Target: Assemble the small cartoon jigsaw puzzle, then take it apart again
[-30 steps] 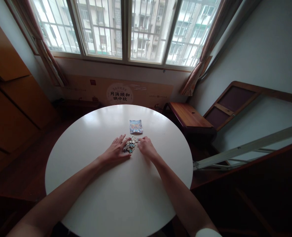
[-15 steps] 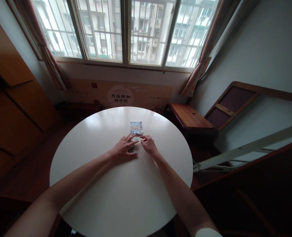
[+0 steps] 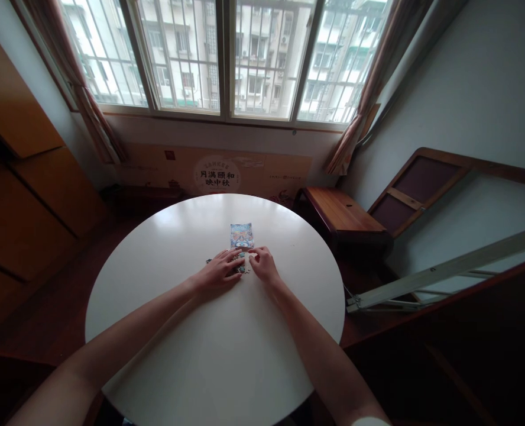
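Observation:
A pile of small blue and dark pieces point(image 3: 241, 270), which look like jigsaw pieces, lies on the white round table point(image 3: 227, 349). My left hand point(image 3: 222, 267) rests palm down over the pile with its fingers spread, hiding much of it. Just right of the pile, my right hand point(image 3: 263, 264) has its fingers curled in towards the thumb. Whether a piece is between its fingertips is too small to see. Beyond both hands lies a flat blue picture packet point(image 3: 242, 235) with a printed design.
To the right of the table stands a low wooden stool or bench point(image 3: 344, 210). A pale metal frame point(image 3: 444, 266) reaches the table's right edge. A wooden cabinet point(image 3: 32, 201) is at the left, and a printed cardboard panel point(image 3: 253, 171) stands below the window.
My left hand has lowered onto the pile, its fingers closer together. My right hand has shifted slightly left. The view has moved a little, so the packet appears slightly lower and further left.

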A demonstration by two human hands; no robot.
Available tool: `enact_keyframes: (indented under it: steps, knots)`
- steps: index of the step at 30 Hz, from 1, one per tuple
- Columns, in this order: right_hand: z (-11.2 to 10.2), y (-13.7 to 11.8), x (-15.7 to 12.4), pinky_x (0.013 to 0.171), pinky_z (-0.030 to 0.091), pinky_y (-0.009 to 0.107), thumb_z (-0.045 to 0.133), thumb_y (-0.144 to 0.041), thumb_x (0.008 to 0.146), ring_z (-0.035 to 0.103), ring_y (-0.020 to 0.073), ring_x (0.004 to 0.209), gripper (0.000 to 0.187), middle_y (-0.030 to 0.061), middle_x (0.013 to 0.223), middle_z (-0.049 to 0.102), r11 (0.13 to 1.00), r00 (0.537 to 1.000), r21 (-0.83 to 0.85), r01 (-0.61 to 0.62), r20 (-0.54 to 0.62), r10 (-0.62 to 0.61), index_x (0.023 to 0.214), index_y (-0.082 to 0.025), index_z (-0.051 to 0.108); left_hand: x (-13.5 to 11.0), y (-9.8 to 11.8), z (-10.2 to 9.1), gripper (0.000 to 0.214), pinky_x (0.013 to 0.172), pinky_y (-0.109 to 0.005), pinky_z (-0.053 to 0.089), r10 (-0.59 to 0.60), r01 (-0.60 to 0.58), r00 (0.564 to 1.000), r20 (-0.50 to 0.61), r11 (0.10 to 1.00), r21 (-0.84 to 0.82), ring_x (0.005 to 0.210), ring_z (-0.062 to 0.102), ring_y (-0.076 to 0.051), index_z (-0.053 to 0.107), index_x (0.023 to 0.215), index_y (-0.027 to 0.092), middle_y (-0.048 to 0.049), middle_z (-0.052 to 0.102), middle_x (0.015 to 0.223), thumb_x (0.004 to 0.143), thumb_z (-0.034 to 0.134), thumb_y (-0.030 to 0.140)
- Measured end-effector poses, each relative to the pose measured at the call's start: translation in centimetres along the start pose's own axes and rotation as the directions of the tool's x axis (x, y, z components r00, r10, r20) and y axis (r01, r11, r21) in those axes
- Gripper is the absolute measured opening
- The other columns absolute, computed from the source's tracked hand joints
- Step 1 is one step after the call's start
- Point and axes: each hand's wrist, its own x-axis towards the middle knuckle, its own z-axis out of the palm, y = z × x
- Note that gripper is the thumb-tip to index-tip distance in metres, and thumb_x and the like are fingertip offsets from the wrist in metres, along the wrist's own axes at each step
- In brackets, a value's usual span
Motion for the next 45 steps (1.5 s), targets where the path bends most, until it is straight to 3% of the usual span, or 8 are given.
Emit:
enact_keyframes:
  steps: [5, 10, 16, 23, 30, 37, 41, 45]
  knots:
    - [0.3, -0.2, -0.2, 0.102, 0.036, 0.036, 0.050, -0.026, 0.088, 0.045, 0.0233, 0.115, 0.034, 0.0090, 0.126, 0.054, 0.975, 0.992, -0.187, 0.117, -0.023, -0.124, 0.119, -0.022, 0.063, -0.5, 0.1, -0.2, 0.048, 0.112, -0.045, 0.027, 0.019, -0.019, 1.000, -0.005, 1.000, -0.006, 0.132, 0.036, -0.026, 0.047, 0.135, 0.026, -0.0092, 0.045, 0.141, 0.091, 0.045, 0.044]
    - [0.1, -0.8, -0.3, 0.104, 0.031, 0.043, 0.043, -0.034, 0.092, 0.032, 0.0269, 0.127, 0.033, 0.0017, 0.140, 0.046, 0.956, 0.996, -0.282, 0.083, 0.063, -0.068, 0.118, -0.030, 0.064, -0.2, 0.3, 0.0, 0.049, 0.109, -0.045, 0.031, -0.001, 0.001, 0.999, -0.050, 1.000, 0.000, 0.130, 0.038, -0.028, 0.049, 0.132, 0.026, -0.0091, 0.043, 0.142, 0.086, 0.051, 0.044]
    - [0.2, -0.9, -0.2, 0.103, 0.029, 0.046, 0.037, -0.040, 0.094, 0.028, 0.0289, 0.131, 0.038, 0.0019, 0.142, 0.045, 0.946, 0.994, -0.319, 0.055, 0.103, -0.024, 0.121, -0.028, 0.061, 0.8, 0.4, 0.3, 0.057, 0.111, -0.046, 0.024, 0.021, -0.020, 1.000, -0.020, 1.000, 0.017, 0.135, 0.032, -0.028, 0.045, 0.136, 0.023, -0.0094, 0.042, 0.144, 0.086, 0.051, 0.049]
    - [0.6, 0.0, 0.2, 0.105, 0.029, 0.038, 0.043, -0.033, 0.092, 0.034, 0.0254, 0.127, 0.045, 0.0083, 0.138, 0.050, 0.964, 0.998, -0.263, 0.043, -0.035, -0.054, 0.133, -0.017, 0.052, 2.0, 0.5, 1.5, 0.041, 0.107, -0.045, 0.028, -0.007, 0.009, 0.998, -0.069, 1.000, 0.024, 0.127, 0.042, -0.026, 0.054, 0.127, 0.023, -0.0087, 0.053, 0.133, 0.091, 0.045, 0.042]
    - [0.0, -0.4, -0.1, 0.104, 0.026, 0.048, 0.031, -0.043, 0.096, 0.021, 0.0296, 0.135, 0.041, -0.0015, 0.146, 0.039, 0.938, 0.999, -0.345, 0.035, 0.029, -0.027, 0.109, -0.031, 0.068, 2.2, 0.2, 1.9, 0.029, 0.104, -0.045, 0.033, 0.016, -0.015, 0.993, -0.120, 1.000, 0.014, 0.122, 0.046, -0.025, 0.065, 0.113, 0.028, -0.0067, 0.054, 0.131, 0.089, 0.050, 0.033]
    - [0.6, -0.2, -0.1, 0.109, 0.014, 0.053, 0.024, -0.055, 0.094, 0.013, 0.0321, 0.139, 0.057, 0.0050, 0.147, 0.039, 0.914, 0.992, -0.389, 0.117, 0.095, -0.087, 0.132, -0.023, 0.052, 2.0, 0.5, 1.6, 0.020, 0.100, -0.041, 0.037, 0.003, -0.003, 0.992, -0.129, 1.000, -0.001, 0.108, 0.055, -0.022, 0.069, 0.098, 0.023, -0.0070, 0.063, 0.113, 0.085, 0.054, 0.027]
    - [0.8, 0.4, 0.1, 0.109, 0.017, 0.051, 0.027, -0.058, 0.093, 0.018, 0.0338, 0.137, 0.062, 0.0089, 0.144, 0.042, 0.930, 0.995, -0.353, 0.100, 0.027, -0.096, 0.135, -0.018, 0.050, 2.1, 0.5, 1.7, 0.022, 0.097, -0.041, 0.039, -0.033, 0.030, 0.987, -0.159, 0.999, -0.016, 0.100, 0.059, -0.020, 0.069, 0.097, 0.023, -0.0067, 0.066, 0.108, 0.085, 0.052, 0.025]
    - [0.7, 0.9, 0.4, 0.106, 0.025, 0.046, 0.025, -0.056, 0.094, 0.027, 0.0317, 0.133, 0.063, 0.0113, 0.143, 0.043, 0.967, 0.993, -0.249, 0.058, -0.083, -0.081, 0.136, -0.014, 0.048, 1.9, 0.8, 1.6, 0.024, 0.104, -0.045, 0.034, -0.061, 0.063, 0.977, -0.206, 0.998, 0.001, 0.110, 0.056, -0.022, 0.069, 0.100, 0.024, -0.0060, 0.065, 0.114, 0.085, 0.050, 0.028]
